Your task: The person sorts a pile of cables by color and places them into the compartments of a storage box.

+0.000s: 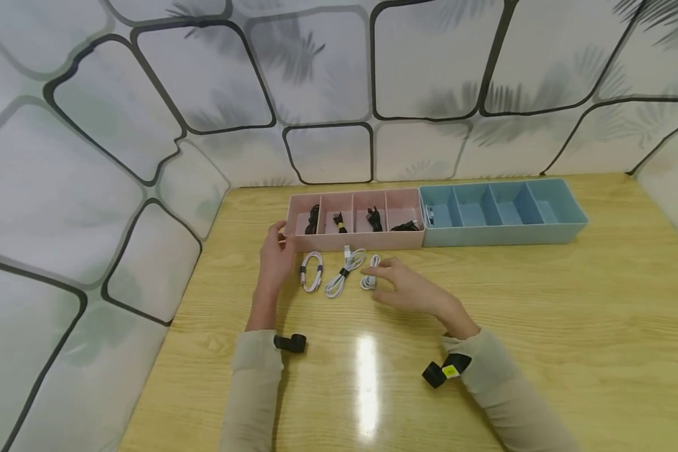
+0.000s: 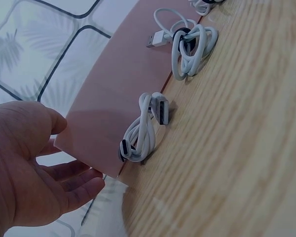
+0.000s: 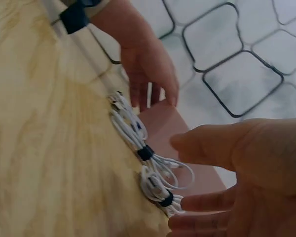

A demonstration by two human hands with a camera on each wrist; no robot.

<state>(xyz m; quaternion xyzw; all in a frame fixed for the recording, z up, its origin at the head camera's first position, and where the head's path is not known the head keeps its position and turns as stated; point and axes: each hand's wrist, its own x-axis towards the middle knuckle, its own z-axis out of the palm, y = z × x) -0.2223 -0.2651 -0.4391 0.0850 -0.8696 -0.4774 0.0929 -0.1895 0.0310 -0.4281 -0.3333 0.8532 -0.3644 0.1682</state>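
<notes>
My left hand (image 1: 277, 257) is at the left end of the pink divided box (image 1: 361, 242), its fingers lightly bent against the end wall and its thumb by the corner. Three bundled white cables lie in a row before that box. The left one (image 1: 319, 274) is a coiled loop with dark ties; the middle cable (image 1: 344, 273) has a black tie and a USB plug towards the box. Over the right cable (image 1: 368, 284) reaches my right hand (image 1: 409, 290), thumb and fingers spread apart. In the right wrist view its fingertips are right at this bundle (image 3: 155, 190).
Bundled black cables (image 1: 375, 220) lie in the pink box's compartments. Against its right end stands a blue divided box (image 1: 497, 236), with a small whitish item (image 1: 429, 215) in its leftmost compartment. A patterned wall covering (image 1: 328, 154) rises behind the wooden table (image 1: 542, 333).
</notes>
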